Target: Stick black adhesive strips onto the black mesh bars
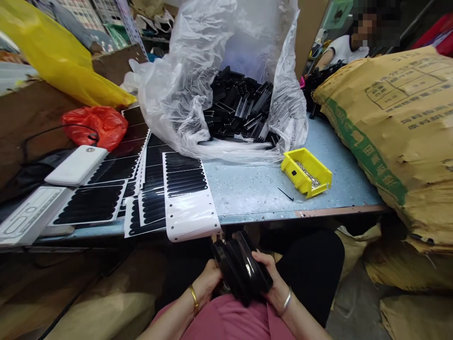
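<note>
Over my lap, below the table's front edge, I hold a bundle of glossy black curved plastic parts [242,267] between both hands. My left hand [209,278] is closed on the bundle's left side, its fingertips partly hidden. On the right side my right hand [271,276] grips it, thumb on top and fingers underneath out of sight. Just beyond hangs a white backing sheet [193,217] with a row of black strip stickers [186,174], its lower end curling over the table edge.
A clear plastic bag [170,99] holds many black plastic pieces [240,106]. Right of it stands a yellow bin [307,174] of small metal parts, near a thin black stick [285,194]. More sticker sheets [92,203] lie left. A big sack [396,123] flanks the right; a person sits behind it.
</note>
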A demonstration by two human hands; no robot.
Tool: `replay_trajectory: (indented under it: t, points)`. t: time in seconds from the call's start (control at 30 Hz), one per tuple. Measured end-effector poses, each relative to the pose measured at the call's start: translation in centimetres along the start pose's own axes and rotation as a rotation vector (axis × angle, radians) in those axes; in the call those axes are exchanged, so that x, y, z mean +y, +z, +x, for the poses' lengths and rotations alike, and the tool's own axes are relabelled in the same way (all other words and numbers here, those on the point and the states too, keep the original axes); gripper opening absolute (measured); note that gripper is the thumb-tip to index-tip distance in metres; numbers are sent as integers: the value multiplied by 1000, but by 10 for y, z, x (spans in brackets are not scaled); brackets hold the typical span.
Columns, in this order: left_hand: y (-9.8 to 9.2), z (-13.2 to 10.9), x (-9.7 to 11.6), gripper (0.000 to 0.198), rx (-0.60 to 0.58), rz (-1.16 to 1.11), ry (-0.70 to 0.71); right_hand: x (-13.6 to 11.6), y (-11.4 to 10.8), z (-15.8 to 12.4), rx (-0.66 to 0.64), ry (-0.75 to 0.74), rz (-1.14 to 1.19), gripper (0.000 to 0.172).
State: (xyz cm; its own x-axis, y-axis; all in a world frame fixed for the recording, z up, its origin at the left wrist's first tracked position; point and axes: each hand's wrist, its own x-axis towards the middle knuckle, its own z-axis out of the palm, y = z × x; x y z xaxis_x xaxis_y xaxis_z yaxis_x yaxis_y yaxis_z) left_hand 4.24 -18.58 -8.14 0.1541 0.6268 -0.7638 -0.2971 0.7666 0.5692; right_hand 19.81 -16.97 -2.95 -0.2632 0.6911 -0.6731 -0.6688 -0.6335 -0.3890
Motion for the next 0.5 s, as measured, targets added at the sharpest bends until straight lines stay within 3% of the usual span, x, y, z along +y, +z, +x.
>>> replay_trajectory:
  t: [0.17, 0.33, 0.43, 0.5]
  points:
    - [-17, -12, -1, 47, 96, -51, -103, 8, -11, 31, 89, 38, 6, 25]
    - [-18, -6, -8, 58, 11, -102, 131, 13, -34, 38, 162, -5, -20, 28]
    - [-14, -4, -5, 58, -50, -119, 207, 8, -24, 60, 153, -190, -225, 39]
    - [-9, -6, 2, 55, -58, -117, 177, -1, -11, 81, 155, -364, -510, 43]
